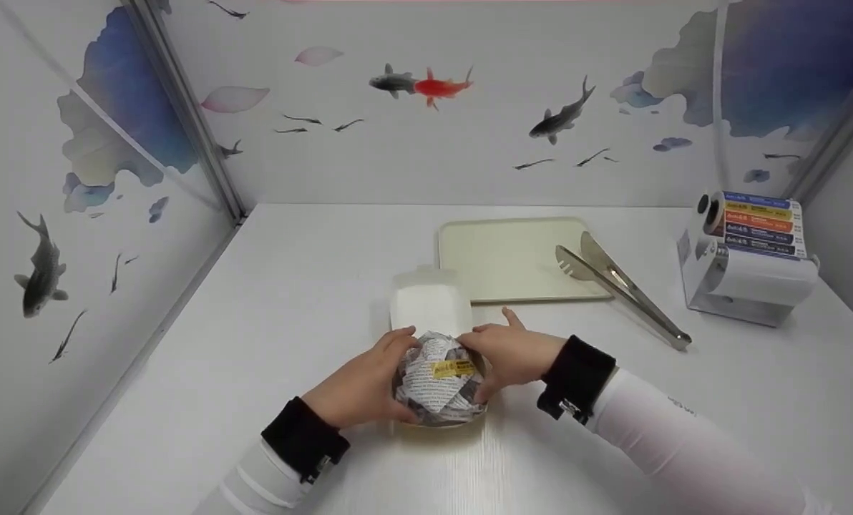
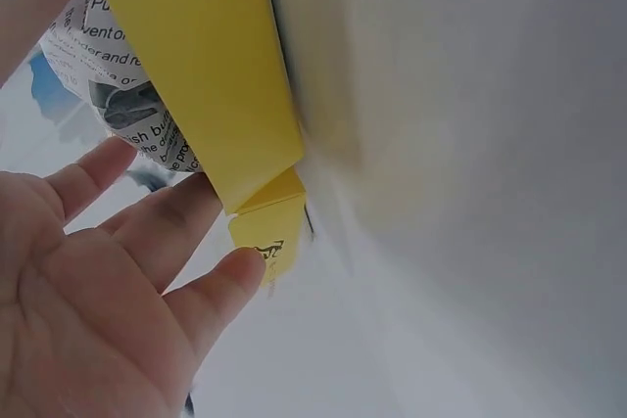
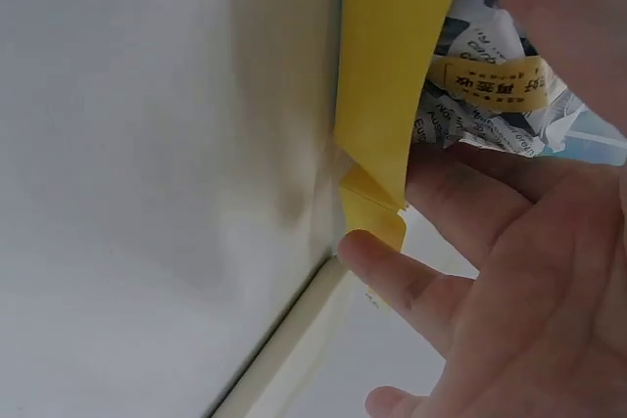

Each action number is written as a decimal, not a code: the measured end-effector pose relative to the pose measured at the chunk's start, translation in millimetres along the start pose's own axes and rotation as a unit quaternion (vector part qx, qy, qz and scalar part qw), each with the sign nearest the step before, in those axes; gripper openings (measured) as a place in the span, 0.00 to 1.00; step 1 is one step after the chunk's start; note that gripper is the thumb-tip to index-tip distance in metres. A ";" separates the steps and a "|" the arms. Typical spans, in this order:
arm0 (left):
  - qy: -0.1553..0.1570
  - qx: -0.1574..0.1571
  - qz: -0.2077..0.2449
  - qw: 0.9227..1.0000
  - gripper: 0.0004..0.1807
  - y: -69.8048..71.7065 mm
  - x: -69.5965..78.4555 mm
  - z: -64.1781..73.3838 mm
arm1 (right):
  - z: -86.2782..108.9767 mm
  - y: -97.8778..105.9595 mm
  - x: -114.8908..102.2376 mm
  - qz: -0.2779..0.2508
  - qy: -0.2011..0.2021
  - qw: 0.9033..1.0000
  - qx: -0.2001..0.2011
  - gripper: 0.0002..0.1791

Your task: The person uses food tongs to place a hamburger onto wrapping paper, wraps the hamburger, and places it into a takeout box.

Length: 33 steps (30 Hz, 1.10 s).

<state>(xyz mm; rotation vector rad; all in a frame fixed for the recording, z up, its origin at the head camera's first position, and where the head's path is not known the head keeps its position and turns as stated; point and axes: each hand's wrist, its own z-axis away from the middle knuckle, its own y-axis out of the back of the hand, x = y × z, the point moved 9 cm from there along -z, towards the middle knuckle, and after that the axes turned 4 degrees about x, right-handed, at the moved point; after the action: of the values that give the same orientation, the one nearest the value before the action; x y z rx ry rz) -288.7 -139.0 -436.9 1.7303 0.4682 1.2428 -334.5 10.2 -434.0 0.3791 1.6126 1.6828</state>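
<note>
A round wrapped burger [image 1: 437,383] in newsprint-patterned paper, sealed with a yellow sticker, sits in an open takeaway box. The box [image 1: 430,304] is white inside, its lid folded back away from me; its yellow outside wall [image 2: 201,66] shows in the wrist views. My left hand [image 1: 369,383] holds the burger from the left, thumb near the front and fingers toward the hinge side. On the right, my right hand [image 1: 509,354] holds it likewise, one finger raised. In the right wrist view, a fingertip lies by the yellow hinge flap [image 3: 372,217]. The burger's underside is hidden.
Behind the box lies a cream tray [image 1: 512,257], with metal tongs [image 1: 623,290] resting across its right edge and onto the white table [image 1: 290,300]. A white dispenser [image 1: 748,265] carrying colourful labels stands at the far right. Fish-patterned panels [image 1: 434,157] enclose the table.
</note>
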 end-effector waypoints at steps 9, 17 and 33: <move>-0.008 -0.005 -0.022 1.000 0.61 9.3 2.8 1.8 | 9.7 15.0 -2.8 -0.004 0.033 0.998 0.047 0.46; 0.018 0.014 -0.025 0.999 0.54 51.2 1.1 2.4 | 20.2 42.7 4.9 -0.004 0.040 0.996 0.077 0.43; 0.089 0.007 -0.178 0.980 0.30 106.8 -47.2 -92.4 | 26.9 77.1 32.5 -0.040 -0.009 0.991 0.125 0.38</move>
<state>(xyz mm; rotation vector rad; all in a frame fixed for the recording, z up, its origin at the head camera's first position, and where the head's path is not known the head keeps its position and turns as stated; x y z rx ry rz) -411.6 -184.9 -366.4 1.4702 0.8548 1.1374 -362.2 58.7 -366.2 0.4450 1.8073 1.4164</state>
